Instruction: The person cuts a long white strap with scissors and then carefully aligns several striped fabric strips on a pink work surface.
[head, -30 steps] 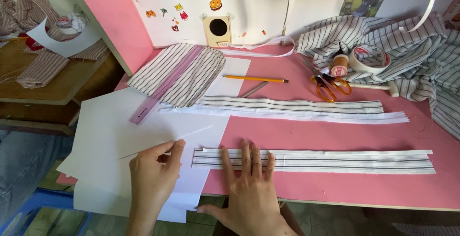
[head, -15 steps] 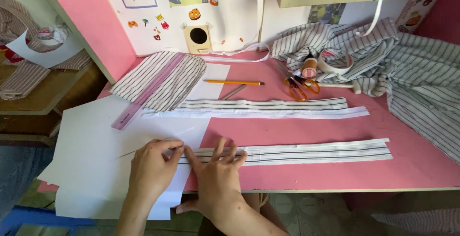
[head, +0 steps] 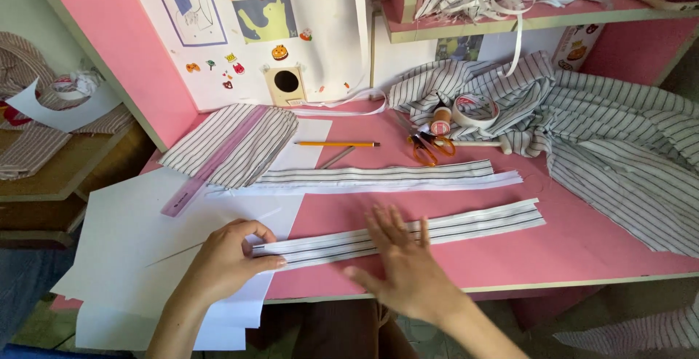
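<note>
At the near left, white paper sheets are overhanging the near edge of the pink table, and a translucent pink ruler is lying slantwise across them and a striped fabric piece. The left hand is pinching the left end of the striped fabric strip, thumb under and fingers curled narrowly over its edge. That strip is long, narrow and white with thin dark lengthwise stripes, looking folded flat, and it is running from the paper's right edge up toward the right along the near part of the table. The right hand is lying on its middle, palm down, fingers spread wide. Farther back, a second similar strip is lying parallel, with an orange pencil, orange-handled scissors and a tape roll beyond it.
</note>
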